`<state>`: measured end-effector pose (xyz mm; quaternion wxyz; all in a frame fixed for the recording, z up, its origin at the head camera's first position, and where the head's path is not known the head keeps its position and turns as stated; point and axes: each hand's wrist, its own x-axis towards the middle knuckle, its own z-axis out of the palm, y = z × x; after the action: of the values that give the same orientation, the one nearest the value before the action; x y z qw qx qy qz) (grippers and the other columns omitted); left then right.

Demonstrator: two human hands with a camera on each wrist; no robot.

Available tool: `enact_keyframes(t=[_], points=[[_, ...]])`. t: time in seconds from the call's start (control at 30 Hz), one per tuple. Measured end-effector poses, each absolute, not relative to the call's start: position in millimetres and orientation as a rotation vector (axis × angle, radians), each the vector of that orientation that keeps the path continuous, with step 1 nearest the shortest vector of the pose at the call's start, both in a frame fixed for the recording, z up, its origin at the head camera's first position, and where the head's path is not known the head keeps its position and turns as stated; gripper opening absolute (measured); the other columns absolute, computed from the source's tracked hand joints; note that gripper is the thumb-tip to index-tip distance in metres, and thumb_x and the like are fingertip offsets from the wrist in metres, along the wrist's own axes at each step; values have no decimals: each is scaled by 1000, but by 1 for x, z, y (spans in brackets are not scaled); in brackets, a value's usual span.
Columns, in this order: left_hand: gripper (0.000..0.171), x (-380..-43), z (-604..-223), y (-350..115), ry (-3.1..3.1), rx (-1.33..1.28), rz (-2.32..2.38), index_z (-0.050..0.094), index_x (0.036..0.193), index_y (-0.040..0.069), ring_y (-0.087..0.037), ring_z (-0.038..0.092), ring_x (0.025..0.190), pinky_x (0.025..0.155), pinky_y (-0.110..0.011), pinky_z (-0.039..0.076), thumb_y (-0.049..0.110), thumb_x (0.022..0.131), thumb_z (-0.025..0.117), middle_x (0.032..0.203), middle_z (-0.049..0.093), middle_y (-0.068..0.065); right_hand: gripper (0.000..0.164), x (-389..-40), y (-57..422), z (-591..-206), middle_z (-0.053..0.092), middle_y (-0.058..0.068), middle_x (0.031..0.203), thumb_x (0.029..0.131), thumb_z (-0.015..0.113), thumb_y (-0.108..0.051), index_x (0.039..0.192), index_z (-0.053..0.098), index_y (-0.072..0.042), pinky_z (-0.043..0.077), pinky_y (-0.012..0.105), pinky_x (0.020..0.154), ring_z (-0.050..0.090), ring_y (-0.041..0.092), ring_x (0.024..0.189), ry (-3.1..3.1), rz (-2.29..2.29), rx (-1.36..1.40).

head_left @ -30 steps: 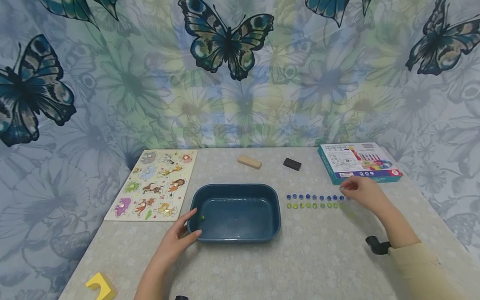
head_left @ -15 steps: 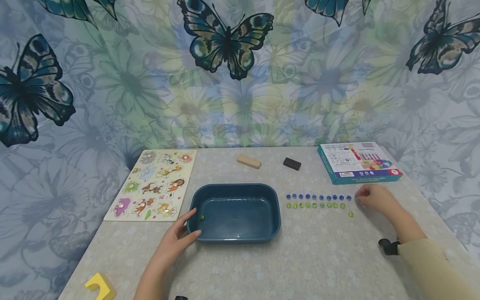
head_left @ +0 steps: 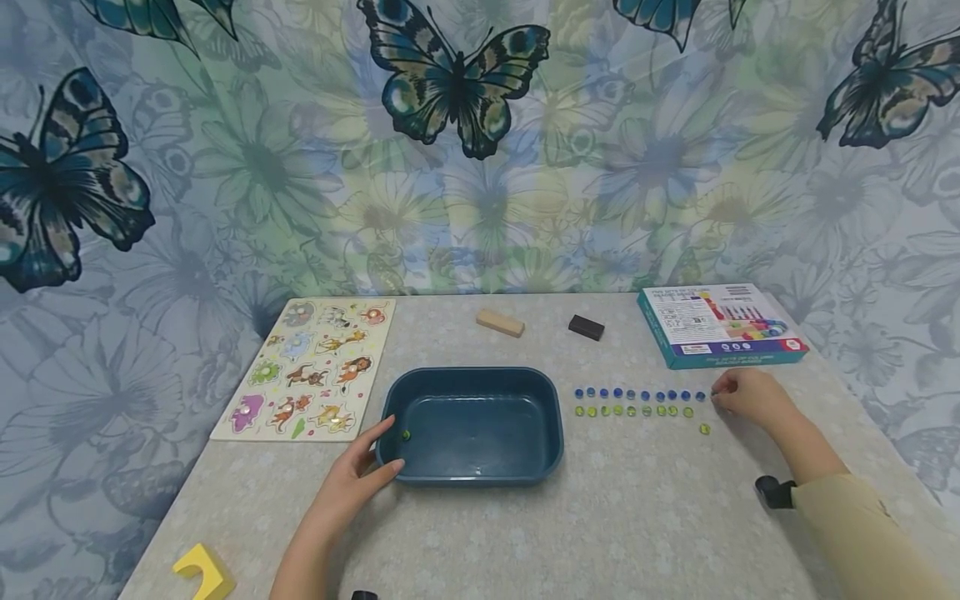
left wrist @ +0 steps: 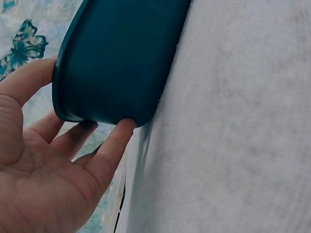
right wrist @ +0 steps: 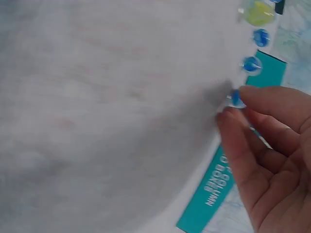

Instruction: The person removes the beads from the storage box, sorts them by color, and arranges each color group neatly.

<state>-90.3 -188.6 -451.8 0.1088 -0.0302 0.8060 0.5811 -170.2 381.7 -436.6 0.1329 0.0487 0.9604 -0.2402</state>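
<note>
My left hand (head_left: 347,483) rests against the left end of a dark blue plastic tub (head_left: 480,482), fingers spread. In the left wrist view its fingertips touch the tub's outer wall (left wrist: 116,63) and rim. Inside the tub, near that end, lies one green marble (head_left: 407,435). My right hand (head_left: 753,402) is at the right end of a row of blue marbles (head_left: 645,395). Between its thumb and fingertips it pinches a blue marble (right wrist: 236,98), close to the tabletop. Below runs a row of green marbles (head_left: 647,412); one stray green marble (head_left: 704,429) sits lower right.
A teal and white box (head_left: 723,325) lies behind the right hand. Wooden (head_left: 500,322) and black (head_left: 586,327) blocks lie at the back. An animal puzzle board (head_left: 303,371) is left of the tub, and a yellow arch block (head_left: 205,572) is at the front left.
My right hand has moved right and down from above the blue row to its end, uncovering the last blue marbles and the stray green one. The left hand and tub stay put.
</note>
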Motion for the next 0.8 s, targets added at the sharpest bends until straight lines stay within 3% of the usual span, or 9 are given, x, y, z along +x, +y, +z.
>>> enact_keyframes(t=[0.23,0.47,0.8], points=[[66,-87,-455,-193,2368,-108,1714,39,141,27,-39,21,137,108,-55,23,26,84,70,153,22,-5,38,-171,376,-409,60,22,96,84,65,-18,109,58,10,51,39,69,56,26,80,2719,-651,53],[64,-89,-456,-193,2381,-87,1705,41,140,30,-36,23,138,109,-52,23,27,83,71,151,25,-4,44,-169,355,-379,61,21,99,86,65,-25,114,58,8,52,42,71,58,27,83,2784,-601,-55],[63,-87,-455,-193,2373,-48,1747,41,140,27,-39,23,137,108,-55,23,23,84,70,151,26,-6,25,-168,253,-363,65,7,94,89,63,-19,110,64,-5,51,35,69,57,20,82,2872,-794,-359]])
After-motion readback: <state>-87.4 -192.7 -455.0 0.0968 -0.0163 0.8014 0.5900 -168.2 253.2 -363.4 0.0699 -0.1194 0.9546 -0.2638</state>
